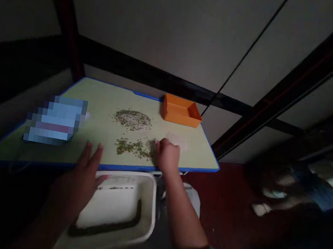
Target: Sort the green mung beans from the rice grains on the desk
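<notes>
My left hand [86,179] is open, its fingers stretched over the table's front edge and its thumb by the rim of a white basin [153,199]. My right hand [167,155] is closed on the tabletop, with its fingertips beside a small scattering of greenish grains [132,147]. Something pale shows at those fingertips, but I cannot make out what it is. Behind the greenish grains lies a larger pile of brown and whitish grains [133,119]. Both piles lie loose on the pale yellow table [107,97] with its blue edge.
An orange open tray [183,113] stands at the table's back right. A blurred-out bluish packet-like thing [57,120] lies on the left side. A wall rises behind the table. At the right, a person's legs [282,196] are visible above the dark red floor [229,204].
</notes>
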Tool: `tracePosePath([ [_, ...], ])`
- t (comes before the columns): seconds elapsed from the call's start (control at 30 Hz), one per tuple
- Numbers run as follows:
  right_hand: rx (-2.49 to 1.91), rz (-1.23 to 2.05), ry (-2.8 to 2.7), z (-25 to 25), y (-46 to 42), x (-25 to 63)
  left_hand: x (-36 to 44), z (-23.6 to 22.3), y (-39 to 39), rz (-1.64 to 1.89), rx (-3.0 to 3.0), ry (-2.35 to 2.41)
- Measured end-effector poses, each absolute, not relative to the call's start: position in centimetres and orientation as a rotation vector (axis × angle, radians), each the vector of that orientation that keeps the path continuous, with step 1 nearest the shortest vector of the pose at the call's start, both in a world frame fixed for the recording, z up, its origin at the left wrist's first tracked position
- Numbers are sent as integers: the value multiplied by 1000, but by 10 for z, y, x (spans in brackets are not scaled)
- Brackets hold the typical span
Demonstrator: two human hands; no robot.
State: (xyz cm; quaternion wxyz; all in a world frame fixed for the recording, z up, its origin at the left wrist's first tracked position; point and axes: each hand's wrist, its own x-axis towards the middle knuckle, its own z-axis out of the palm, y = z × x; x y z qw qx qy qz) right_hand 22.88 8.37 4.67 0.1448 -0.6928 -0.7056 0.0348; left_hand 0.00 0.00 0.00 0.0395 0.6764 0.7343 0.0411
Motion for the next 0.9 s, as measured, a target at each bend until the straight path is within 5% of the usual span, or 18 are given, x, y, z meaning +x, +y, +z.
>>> tracePosePath([
  [0.9, -2060, 17, -2145, 63, 129, 219, 2, 3, -2, 186, 2128, 2253],
])
